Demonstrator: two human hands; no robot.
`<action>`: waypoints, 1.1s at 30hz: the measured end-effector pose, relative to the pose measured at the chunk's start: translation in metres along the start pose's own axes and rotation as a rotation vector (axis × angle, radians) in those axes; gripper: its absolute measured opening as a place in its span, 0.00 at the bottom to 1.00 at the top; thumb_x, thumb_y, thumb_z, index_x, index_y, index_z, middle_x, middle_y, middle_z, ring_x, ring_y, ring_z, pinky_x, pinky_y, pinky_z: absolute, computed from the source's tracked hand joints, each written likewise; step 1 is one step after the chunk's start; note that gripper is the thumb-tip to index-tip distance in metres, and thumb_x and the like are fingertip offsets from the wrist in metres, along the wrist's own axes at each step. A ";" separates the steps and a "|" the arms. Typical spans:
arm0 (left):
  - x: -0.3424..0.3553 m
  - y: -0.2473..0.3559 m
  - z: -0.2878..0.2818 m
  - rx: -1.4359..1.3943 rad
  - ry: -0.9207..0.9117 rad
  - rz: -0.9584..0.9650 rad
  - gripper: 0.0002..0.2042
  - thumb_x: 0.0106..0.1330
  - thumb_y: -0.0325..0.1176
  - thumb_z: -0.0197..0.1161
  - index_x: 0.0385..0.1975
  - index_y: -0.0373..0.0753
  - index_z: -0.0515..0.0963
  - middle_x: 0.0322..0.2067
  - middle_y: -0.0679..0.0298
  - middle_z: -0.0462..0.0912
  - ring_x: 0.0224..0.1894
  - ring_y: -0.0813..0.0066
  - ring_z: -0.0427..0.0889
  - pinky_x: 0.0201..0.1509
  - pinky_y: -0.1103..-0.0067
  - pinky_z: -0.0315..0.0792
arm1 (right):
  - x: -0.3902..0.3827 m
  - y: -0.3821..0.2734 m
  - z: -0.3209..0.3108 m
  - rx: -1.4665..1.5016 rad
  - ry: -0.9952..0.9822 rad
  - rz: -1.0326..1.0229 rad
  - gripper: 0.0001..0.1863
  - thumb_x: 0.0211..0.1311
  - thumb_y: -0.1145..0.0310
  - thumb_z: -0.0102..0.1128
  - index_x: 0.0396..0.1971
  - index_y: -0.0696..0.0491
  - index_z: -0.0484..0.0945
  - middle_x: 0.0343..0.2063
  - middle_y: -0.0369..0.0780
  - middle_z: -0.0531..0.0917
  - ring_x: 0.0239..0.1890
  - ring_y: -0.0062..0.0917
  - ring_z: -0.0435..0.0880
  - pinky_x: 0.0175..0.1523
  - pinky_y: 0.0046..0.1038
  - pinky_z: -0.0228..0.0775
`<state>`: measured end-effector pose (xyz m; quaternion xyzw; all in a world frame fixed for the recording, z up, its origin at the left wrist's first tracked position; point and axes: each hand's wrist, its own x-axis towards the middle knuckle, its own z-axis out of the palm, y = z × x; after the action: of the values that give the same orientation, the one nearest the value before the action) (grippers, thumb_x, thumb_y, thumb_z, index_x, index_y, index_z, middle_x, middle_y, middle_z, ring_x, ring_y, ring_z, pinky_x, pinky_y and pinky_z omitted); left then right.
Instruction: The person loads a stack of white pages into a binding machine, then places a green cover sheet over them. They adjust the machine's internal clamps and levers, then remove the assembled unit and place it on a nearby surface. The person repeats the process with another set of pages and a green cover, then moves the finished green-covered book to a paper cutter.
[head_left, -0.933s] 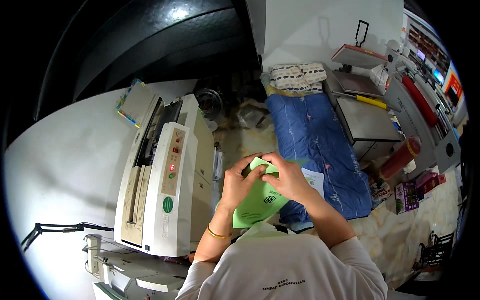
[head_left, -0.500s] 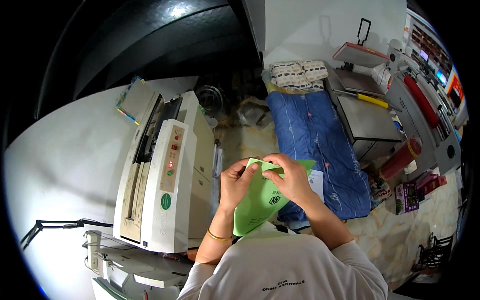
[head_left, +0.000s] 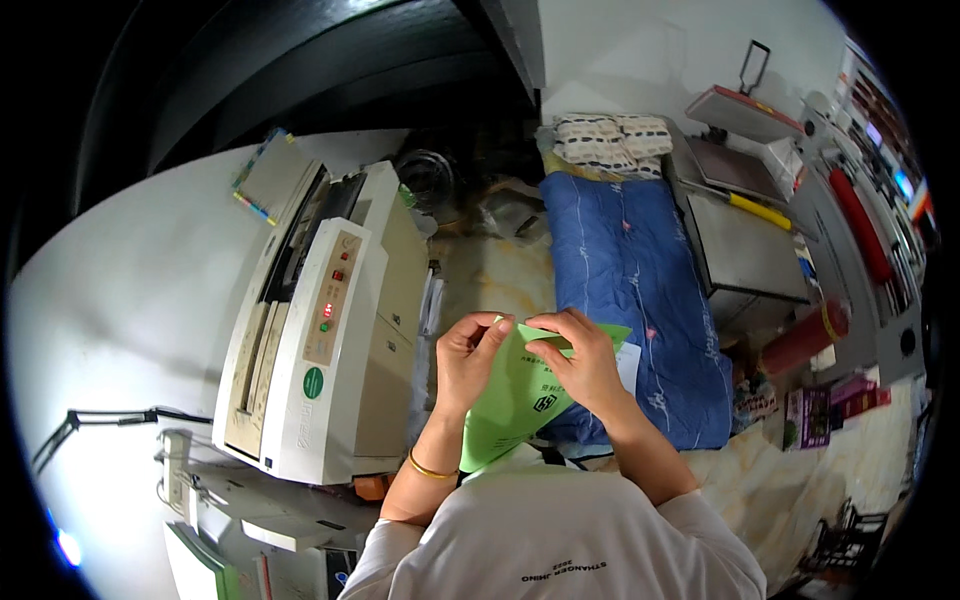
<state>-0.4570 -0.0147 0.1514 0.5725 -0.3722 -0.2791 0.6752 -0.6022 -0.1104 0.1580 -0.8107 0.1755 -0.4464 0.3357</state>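
Note:
Both hands are closed in pinches along the upper edge of a light green printed sheet, held in front of my chest. My left hand, with a gold bangle on its wrist, grips the upper left corner between thumb and fingers. Closed on the edge further right is my right hand, its thumb beneath the curled forefinger. The sheet bends between the hands, and a pointed green corner sticks out past the right hand. Dark print and a logo show on its face. A white paper is partly visible behind the right hand.
A large cream machine with a lit control panel stands at left. Ahead to the right lies a bed with a blue quilt and patterned pillow. Beyond it are a grey cabinet, a red roll and a purple box.
The view has shifted a little, moving the machine left and the bed slightly right. Both hands keep hold of the green sheet, with the left hand's fingertips slightly further from the right hand's.

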 end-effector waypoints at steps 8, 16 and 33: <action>0.028 -0.008 -0.017 -0.122 0.062 0.075 0.04 0.67 0.29 0.62 0.32 0.36 0.78 0.29 0.72 0.78 0.30 0.89 0.73 0.34 0.88 0.68 | 0.010 0.039 0.000 -0.162 0.218 -0.032 0.19 0.58 0.71 0.65 0.49 0.56 0.74 0.47 0.45 0.76 0.49 0.36 0.74 0.56 0.34 0.63; 0.100 -0.002 -0.075 -0.496 0.409 0.131 0.06 0.68 0.31 0.62 0.30 0.37 0.77 0.25 0.73 0.78 0.26 0.90 0.72 0.29 0.87 0.67 | -0.050 0.226 0.009 0.474 0.306 0.888 0.21 0.70 0.59 0.50 0.55 0.57 0.70 0.49 0.41 0.76 0.49 0.27 0.75 0.54 0.34 0.69; 0.262 -0.083 -0.304 -1.399 0.628 0.098 0.07 0.70 0.40 0.57 0.40 0.45 0.75 0.38 0.71 0.78 0.43 0.77 0.77 0.51 0.75 0.73 | 0.153 0.169 0.254 1.014 -0.273 0.967 0.29 0.68 0.50 0.47 0.63 0.51 0.65 0.56 0.44 0.75 0.54 0.38 0.77 0.51 0.44 0.74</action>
<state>-0.0545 -0.0694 0.0975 0.0473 0.0751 -0.2436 0.9658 -0.3034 -0.2216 0.0362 -0.4347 0.2426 -0.1686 0.8507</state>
